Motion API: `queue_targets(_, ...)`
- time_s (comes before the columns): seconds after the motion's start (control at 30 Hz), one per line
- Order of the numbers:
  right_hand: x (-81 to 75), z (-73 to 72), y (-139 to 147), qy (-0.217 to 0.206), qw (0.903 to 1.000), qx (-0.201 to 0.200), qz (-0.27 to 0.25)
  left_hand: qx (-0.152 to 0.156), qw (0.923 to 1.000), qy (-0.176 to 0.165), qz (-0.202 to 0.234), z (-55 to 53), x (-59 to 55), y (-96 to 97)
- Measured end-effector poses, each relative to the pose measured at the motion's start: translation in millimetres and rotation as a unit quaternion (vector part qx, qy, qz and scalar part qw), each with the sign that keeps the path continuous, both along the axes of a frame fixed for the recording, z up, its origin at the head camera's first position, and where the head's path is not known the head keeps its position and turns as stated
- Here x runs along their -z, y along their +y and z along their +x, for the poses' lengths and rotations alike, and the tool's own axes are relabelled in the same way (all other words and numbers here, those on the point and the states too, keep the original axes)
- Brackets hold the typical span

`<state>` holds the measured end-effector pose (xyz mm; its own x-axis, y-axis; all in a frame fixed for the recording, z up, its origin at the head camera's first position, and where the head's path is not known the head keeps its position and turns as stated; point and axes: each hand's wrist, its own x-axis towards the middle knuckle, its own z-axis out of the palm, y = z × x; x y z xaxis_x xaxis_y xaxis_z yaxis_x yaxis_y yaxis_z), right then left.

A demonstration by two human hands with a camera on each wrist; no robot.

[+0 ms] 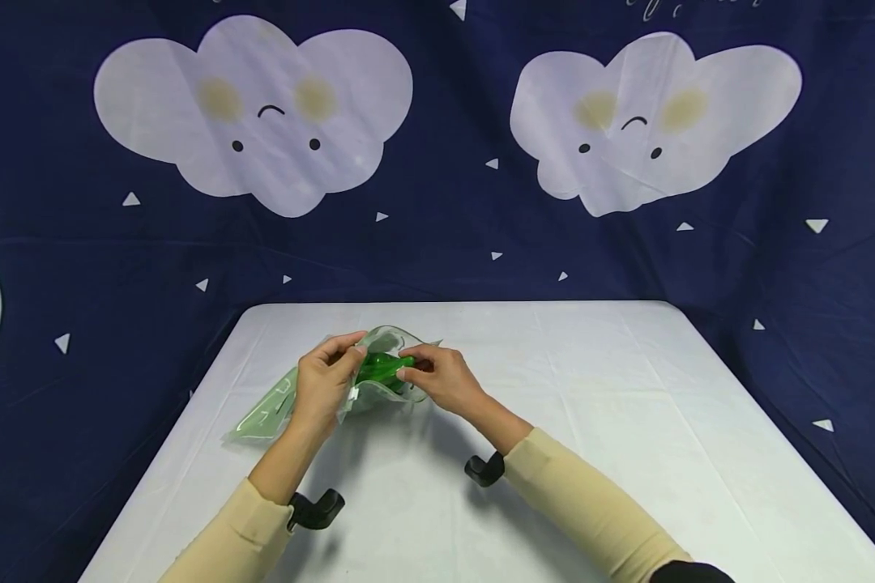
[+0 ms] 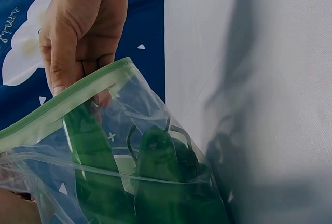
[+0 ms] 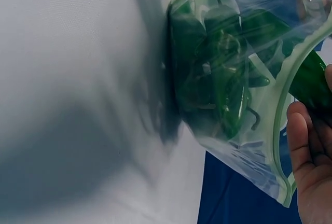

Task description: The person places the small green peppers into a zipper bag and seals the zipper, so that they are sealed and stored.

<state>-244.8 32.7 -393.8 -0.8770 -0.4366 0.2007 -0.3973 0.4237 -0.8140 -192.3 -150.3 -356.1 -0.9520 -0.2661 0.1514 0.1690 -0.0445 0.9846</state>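
A clear zip bag (image 1: 266, 413) with green trim lies toward the table's back left, its mouth spread open on the right. My left hand (image 1: 321, 385) pinches the bag near its rim. At the mouth, my right hand (image 1: 445, 379) holds a long green pepper (image 3: 311, 81) between thumb and fingers. That pepper is partly inside the bag, as the left wrist view also shows through the plastic. Several other green peppers (image 3: 223, 79), some with curved stems, are bunched in the bag. The fingers of my left hand (image 2: 15, 206) are mostly hidden in the left wrist view.
A white cloth-covered table (image 1: 598, 421) extends under both arms. Behind it hangs a dark blue curtain (image 1: 452, 202) printed with clouds and small triangles. Black wrist mounts (image 1: 317, 510) stick out by both sleeves.
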Motion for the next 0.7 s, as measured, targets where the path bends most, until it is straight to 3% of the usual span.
queue_targets(0.4,-0.3,0.3,-11.9,0.001,0.9992,-0.019,0.035,-0.002,0.9999,-0.013,-0.009,1.6,0.0,-0.7)
queue_targets(0.7,-5.8,3.4,-9.5,0.074,0.9961,-0.008,0.048,-0.003,1.0,-0.001,0.001,2.1,-0.3,-1.2)
